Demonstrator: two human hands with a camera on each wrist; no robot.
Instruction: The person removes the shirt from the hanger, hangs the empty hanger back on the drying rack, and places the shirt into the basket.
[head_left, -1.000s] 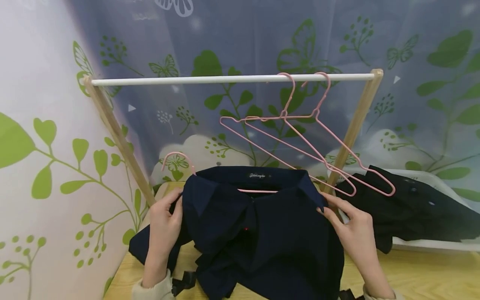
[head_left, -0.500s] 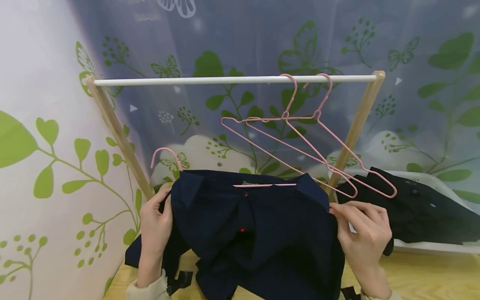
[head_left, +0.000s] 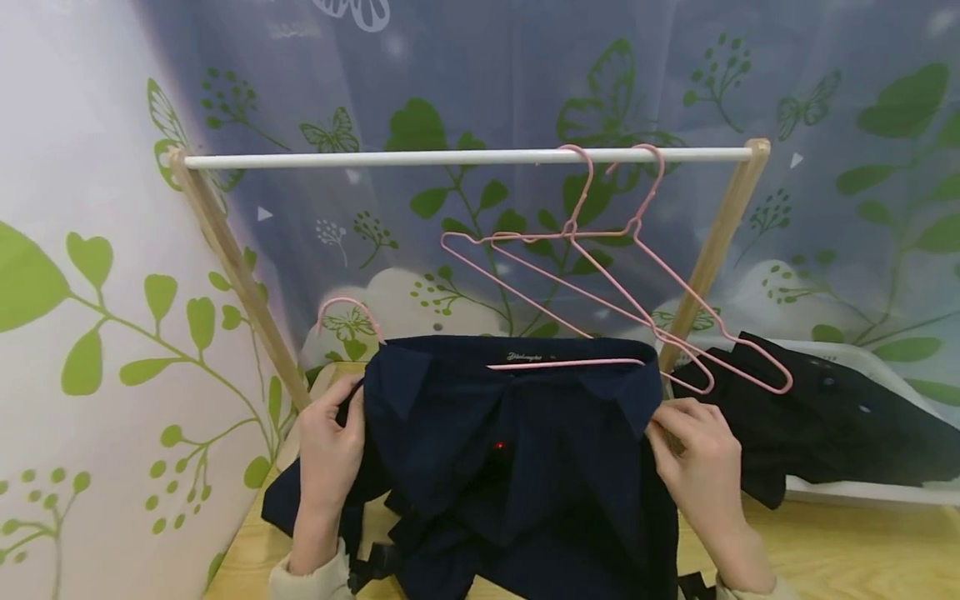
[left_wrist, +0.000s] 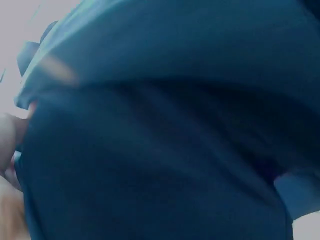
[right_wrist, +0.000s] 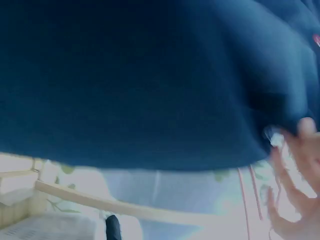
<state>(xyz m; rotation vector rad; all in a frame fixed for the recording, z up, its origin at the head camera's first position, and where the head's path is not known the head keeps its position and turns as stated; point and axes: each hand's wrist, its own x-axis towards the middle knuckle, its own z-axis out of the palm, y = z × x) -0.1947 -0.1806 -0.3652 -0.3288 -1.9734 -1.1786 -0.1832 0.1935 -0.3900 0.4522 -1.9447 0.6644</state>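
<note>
A dark navy collared shirt (head_left: 510, 467) is held up in front of me in the head view, its collar opening towards the top. A pink hanger (head_left: 566, 364) sits inside the collar; its hook (head_left: 348, 302) pokes out at the left, and the rest is hidden by cloth. My left hand (head_left: 327, 454) pinches the shirt at its left shoulder. With thumb and fingers, my right hand (head_left: 697, 467) pinches the cloth just below the collar's right side. Shirt cloth (left_wrist: 150, 150) fills most of the left wrist view. In the right wrist view, cloth (right_wrist: 125, 90) covers the upper part.
Two pink hangers (head_left: 573, 225) hang towards the right end of a white rail (head_left: 390, 160) with wooden legs (head_left: 705, 250). Dark clothes (head_left: 832, 417) lie in a white basket (head_left: 885, 360) at the right. Below is a wooden tabletop (head_left: 862, 546).
The right hand shifted out to the right, then back left with a fresh grip on the cloth. The hanger's bar now shows farther right inside the collar. The left hand dipped left and returned.
</note>
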